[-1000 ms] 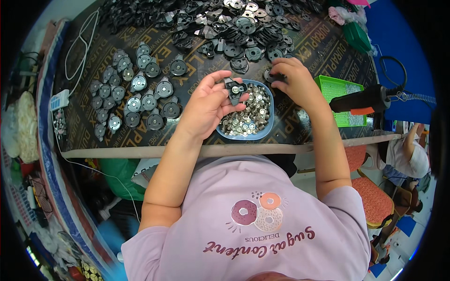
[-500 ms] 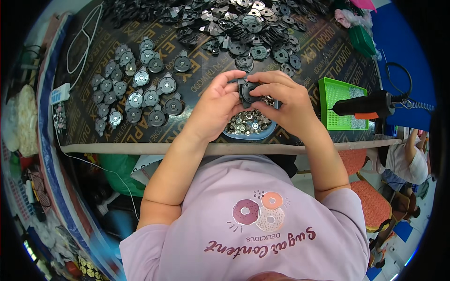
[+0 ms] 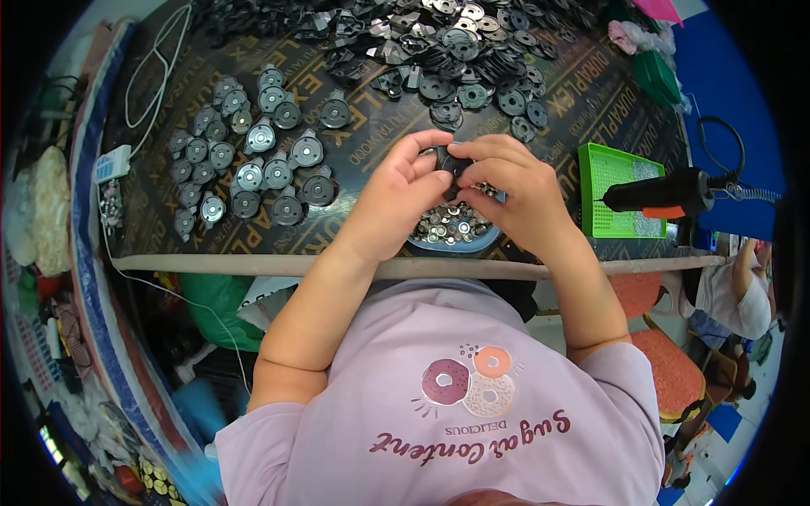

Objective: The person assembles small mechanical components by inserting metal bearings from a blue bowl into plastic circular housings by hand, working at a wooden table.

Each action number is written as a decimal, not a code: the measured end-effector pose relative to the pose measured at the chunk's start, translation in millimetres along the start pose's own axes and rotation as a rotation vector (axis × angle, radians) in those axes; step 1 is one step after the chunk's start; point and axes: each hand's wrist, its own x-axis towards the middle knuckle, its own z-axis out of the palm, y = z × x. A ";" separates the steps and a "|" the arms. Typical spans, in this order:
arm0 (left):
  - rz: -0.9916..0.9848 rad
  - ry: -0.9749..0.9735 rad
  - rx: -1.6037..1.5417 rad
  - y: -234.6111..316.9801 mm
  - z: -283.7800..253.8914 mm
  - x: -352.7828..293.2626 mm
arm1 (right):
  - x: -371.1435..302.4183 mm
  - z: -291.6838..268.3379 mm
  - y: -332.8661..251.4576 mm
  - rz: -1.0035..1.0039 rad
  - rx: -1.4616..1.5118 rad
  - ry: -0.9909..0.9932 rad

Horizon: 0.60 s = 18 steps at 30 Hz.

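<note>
Over the table's near side, my left hand [image 3: 405,190] and my right hand [image 3: 516,181] are together on one dark round plastic part [image 3: 447,164]. Fingers and thumbs of both hands press on it from either side and cover much of it. Just beneath them sits a blue tray [image 3: 456,245] holding small shiny metal pieces [image 3: 445,223]. To the left lie several dark round parts with tabs [image 3: 277,173], some with a silvery disc in the middle. A large heap of similar black parts [image 3: 460,51] spreads along the far side.
A black electric screwdriver [image 3: 658,194] with a coiled cord rests over a green perforated tray [image 3: 586,194] holding small metal bits, on the right. A white cable [image 3: 152,101] and a power strip [image 3: 112,164] lie at the left edge. Another person [image 3: 742,287] is at far right.
The part in my hands has turned, now showing less of its round face. My left thumb has moved onto it. The whole view has shifted slightly.
</note>
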 end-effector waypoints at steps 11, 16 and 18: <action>0.235 0.400 0.800 96.3 -88.0 39.1 | -15.3 -7.0 3.7 0.173 0.008 0.088; 0.281 0.792 1.423 179.3 -236.7 90.9 | -16.7 -0.8 3.0 0.206 0.035 0.099; 0.209 0.778 1.541 184.2 -251.9 110.9 | -13.9 4.1 -1.0 0.202 0.031 0.102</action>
